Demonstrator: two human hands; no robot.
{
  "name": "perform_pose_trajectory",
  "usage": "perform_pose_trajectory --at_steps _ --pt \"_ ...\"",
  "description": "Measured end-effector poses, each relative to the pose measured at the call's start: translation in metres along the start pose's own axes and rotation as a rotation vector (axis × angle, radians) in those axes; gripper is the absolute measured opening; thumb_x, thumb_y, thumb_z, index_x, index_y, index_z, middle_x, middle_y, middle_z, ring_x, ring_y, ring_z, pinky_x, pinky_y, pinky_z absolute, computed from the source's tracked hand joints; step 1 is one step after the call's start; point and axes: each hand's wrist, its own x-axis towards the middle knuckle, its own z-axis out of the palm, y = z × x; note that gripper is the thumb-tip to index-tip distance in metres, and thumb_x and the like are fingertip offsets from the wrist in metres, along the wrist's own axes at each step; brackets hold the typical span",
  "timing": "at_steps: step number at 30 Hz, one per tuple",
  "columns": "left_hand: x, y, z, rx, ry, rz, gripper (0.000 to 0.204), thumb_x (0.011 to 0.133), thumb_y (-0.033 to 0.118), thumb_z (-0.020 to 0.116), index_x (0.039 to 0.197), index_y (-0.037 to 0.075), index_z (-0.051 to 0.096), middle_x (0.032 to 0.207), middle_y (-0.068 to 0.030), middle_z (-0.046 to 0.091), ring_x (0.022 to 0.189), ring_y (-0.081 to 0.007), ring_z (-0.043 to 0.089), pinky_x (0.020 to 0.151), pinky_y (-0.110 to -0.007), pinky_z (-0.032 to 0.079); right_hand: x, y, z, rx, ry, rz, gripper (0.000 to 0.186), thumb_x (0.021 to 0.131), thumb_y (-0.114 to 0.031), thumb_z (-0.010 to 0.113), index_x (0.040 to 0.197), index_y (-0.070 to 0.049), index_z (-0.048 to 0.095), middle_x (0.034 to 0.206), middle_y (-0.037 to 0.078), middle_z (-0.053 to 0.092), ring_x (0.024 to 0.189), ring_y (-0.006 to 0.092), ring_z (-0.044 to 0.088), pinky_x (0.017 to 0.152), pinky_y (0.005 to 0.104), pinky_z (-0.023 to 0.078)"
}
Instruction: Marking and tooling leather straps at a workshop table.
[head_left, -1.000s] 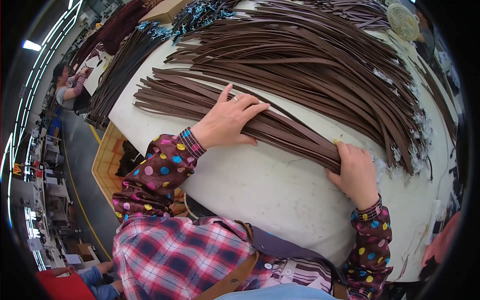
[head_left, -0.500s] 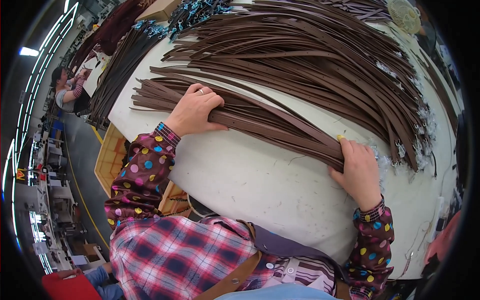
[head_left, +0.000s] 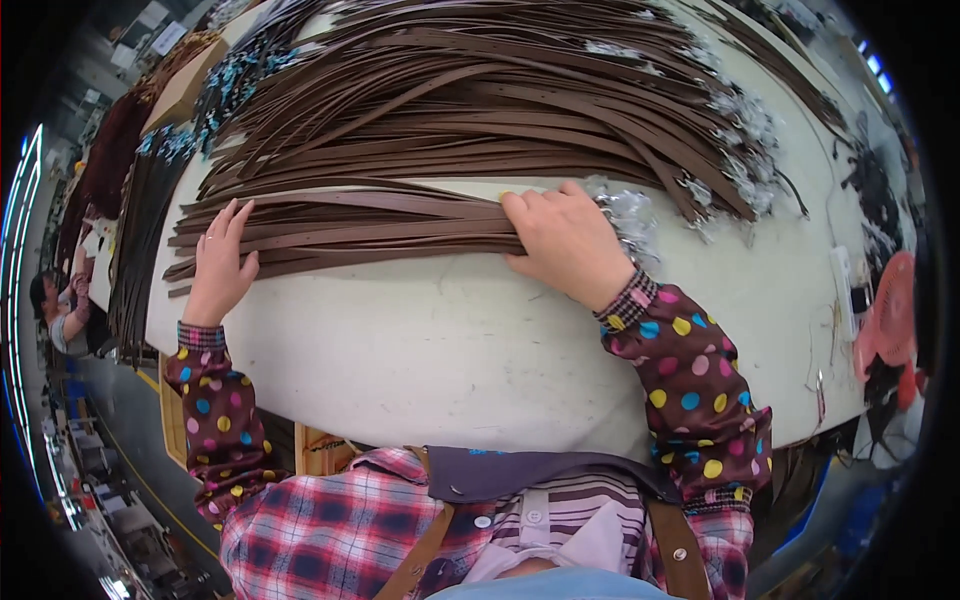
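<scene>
A flat bundle of long brown leather straps (head_left: 360, 228) lies across the near part of a white table (head_left: 440, 340). My left hand (head_left: 218, 268) rests flat on the bundle's left end, fingers spread. My right hand (head_left: 568, 240) presses down on the bundle's right end, fingers curled over the straps, beside the clear plastic-wrapped buckles (head_left: 628, 215) there. Both sleeves are brown with coloured dots.
A much larger heap of brown straps (head_left: 480, 100) fans over the far half of the table, wrapped buckle ends (head_left: 745, 125) at its right. Straps with blue tags (head_left: 215, 95) lie far left. Another person (head_left: 60, 310) stands left; a red object (head_left: 890, 320) sits at the right edge.
My left hand has slid leftward along the bundle to its far end. The view has turned, so the bundle now lies level across the table. My right hand stays on the buckle end.
</scene>
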Motion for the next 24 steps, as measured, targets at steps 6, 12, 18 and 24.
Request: perform_pose_trajectory --at_steps 6,12,18,24 --pt "0.022 0.169 -0.002 -0.131 0.076 0.523 0.105 0.058 0.043 0.084 0.145 0.013 0.033 0.152 -0.0109 0.027 0.142 -0.0315 0.021 0.115 -0.052 0.015 -0.040 0.013 -0.017 0.064 0.331 -0.082 0.076 0.070 -0.047 0.076 0.126 -0.005 0.048 0.120 0.011 0.057 0.120 0.0294 0.050 0.107 0.0488 0.031" --pt "0.046 0.187 0.025 -0.115 0.120 0.574 0.100 0.056 0.049 0.082 0.139 0.011 0.042 0.143 -0.0101 0.039 0.134 -0.0298 0.035 0.111 -0.049 0.023 -0.113 0.037 0.011 0.304 0.380 0.180 0.095 0.069 -0.058 0.074 0.140 -0.007 0.037 0.148 0.017 0.029 0.134 0.0463 0.028 0.107 0.0542 0.028" --pt "0.072 0.174 0.029 -0.161 0.307 0.678 0.078 0.058 0.042 0.081 0.124 0.008 0.055 0.111 -0.0055 0.059 0.102 -0.0259 0.054 0.091 -0.038 0.043 -0.066 0.045 0.032 0.422 0.478 0.160 0.089 0.079 -0.050 0.071 0.144 -0.004 0.032 0.151 0.017 0.026 0.139 0.0434 0.023 0.112 0.0474 0.025" --pt "0.062 0.193 0.030 -0.146 0.222 0.617 0.098 0.057 0.051 0.081 0.137 0.009 0.043 0.128 -0.0083 0.051 0.118 -0.0282 0.047 0.103 -0.045 0.034 -0.082 0.075 0.040 1.081 0.607 0.428 0.060 0.096 -0.047 0.050 0.133 0.001 0.045 0.133 0.017 0.049 0.126 0.0265 0.045 0.106 0.0340 0.033"
